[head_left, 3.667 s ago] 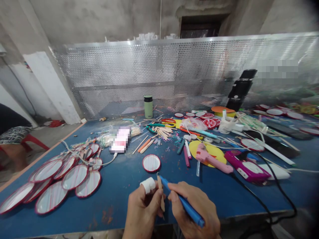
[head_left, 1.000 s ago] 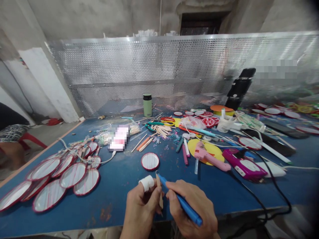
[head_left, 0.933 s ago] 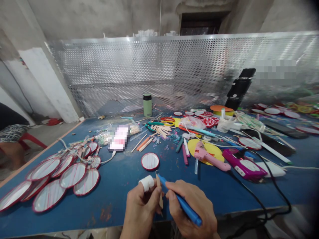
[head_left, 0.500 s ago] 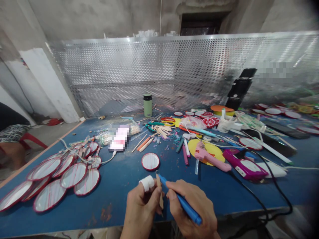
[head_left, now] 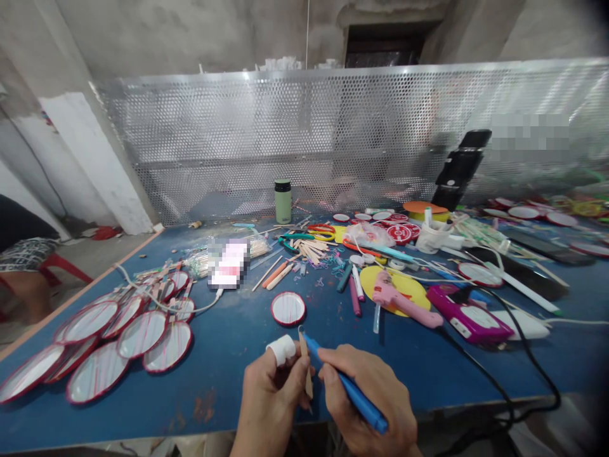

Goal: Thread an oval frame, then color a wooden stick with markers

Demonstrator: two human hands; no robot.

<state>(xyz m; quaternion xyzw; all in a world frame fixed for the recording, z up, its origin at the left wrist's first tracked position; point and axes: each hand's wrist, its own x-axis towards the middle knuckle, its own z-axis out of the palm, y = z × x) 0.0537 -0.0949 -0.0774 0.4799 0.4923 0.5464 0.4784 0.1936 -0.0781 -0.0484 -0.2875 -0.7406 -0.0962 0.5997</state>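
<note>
My left hand [head_left: 276, 397], with white tape wrapped round one finger, pinches a flat wooden craft stick [head_left: 307, 374] near the table's front edge. In my right hand [head_left: 368, 393] is a blue marker [head_left: 359, 400], gripped like a pen. Its tip end lies against or very close to the upper part of the stick; whether it touches I cannot tell. Just beyond both hands, a round white disc with a red rim [head_left: 288, 308] rests flat on the blue table [head_left: 228, 355].
Red-rimmed discs [head_left: 98, 371] are piled at left beside a charging phone [head_left: 229, 266]. Craft sticks [head_left: 314, 249], scissors [head_left: 321, 231] and a green bottle [head_left: 282, 203] stand or lie further back. At right are a pink glue gun [head_left: 404, 301], a purple power box [head_left: 469, 314] and cables.
Hardly anything differs. The view has shifted very slightly, and both hands keep the same hold on the stick and the marker.
</note>
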